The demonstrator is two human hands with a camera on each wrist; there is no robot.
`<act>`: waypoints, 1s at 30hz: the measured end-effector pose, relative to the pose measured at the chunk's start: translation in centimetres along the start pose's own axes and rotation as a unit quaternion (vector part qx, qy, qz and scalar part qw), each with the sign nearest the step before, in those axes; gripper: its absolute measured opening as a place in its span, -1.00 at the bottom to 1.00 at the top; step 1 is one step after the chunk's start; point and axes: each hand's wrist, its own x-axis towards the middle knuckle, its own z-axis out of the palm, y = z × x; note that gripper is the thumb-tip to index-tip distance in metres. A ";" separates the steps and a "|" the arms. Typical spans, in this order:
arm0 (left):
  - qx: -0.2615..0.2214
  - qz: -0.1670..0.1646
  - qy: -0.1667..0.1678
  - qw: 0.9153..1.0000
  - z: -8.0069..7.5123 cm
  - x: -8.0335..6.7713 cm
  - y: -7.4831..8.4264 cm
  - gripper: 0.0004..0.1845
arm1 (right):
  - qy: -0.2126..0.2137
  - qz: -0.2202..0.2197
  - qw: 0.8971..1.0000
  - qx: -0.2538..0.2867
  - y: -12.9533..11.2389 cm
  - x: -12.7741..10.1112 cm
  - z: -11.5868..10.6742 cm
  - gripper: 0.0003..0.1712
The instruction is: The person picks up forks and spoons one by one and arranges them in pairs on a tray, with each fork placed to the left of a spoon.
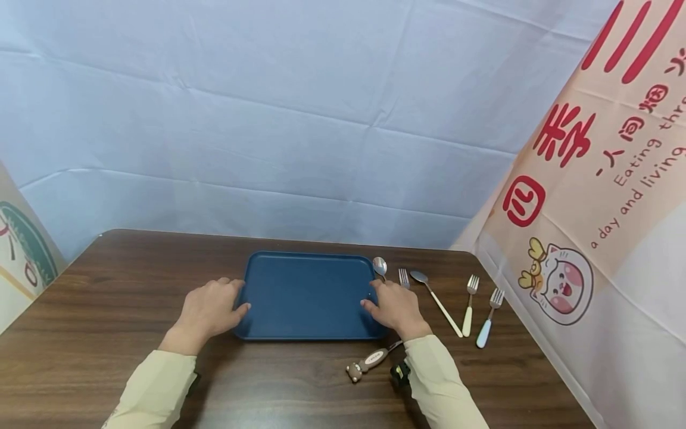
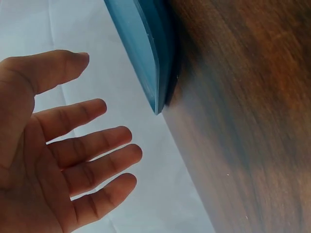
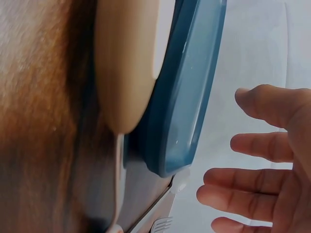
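Note:
A dark blue tray (image 1: 308, 295) lies flat on the brown wooden table (image 1: 107, 286). My left hand (image 1: 225, 304) is at the tray's left edge, thumb by the rim. In the left wrist view this hand (image 2: 92, 145) has straight, spread fingers, with a small gap to the tray's edge (image 2: 150, 58). My right hand (image 1: 380, 301) is at the tray's right edge. The right wrist view shows it (image 3: 243, 160) with relaxed fingers beside the tray's rim (image 3: 189, 97), holding nothing.
To the right of the tray lie a spoon (image 1: 379, 266), a fork (image 1: 404, 277), a cream-handled spoon (image 1: 436, 301), a cream-handled fork (image 1: 469, 304) and a pale-blue-handled fork (image 1: 488, 325). A bear-handled utensil (image 1: 370, 362) lies under my right wrist. Cloth walls surround the table.

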 end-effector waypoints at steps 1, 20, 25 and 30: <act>-0.001 -0.001 -0.001 1.000 0.0 0.0 0.0 -0.50 | 0.000 -0.001 1.000 0.001 0.0 0.0 0.0 -0.40; -0.026 -0.012 -0.024 0.999 0.5 -0.2 0.3 -0.52 | -0.029 0.015 0.999 0.029 0.6 -0.1 0.4 -0.45; -0.037 -0.013 -0.022 0.999 0.9 -0.2 0.5 -0.56 | -0.036 0.018 0.998 0.042 1.4 -0.4 0.5 -0.51; -0.054 -0.012 -0.039 0.998 1.4 -0.1 0.6 -0.58 | -0.049 0.032 0.997 0.047 2.3 -0.6 0.6 -0.50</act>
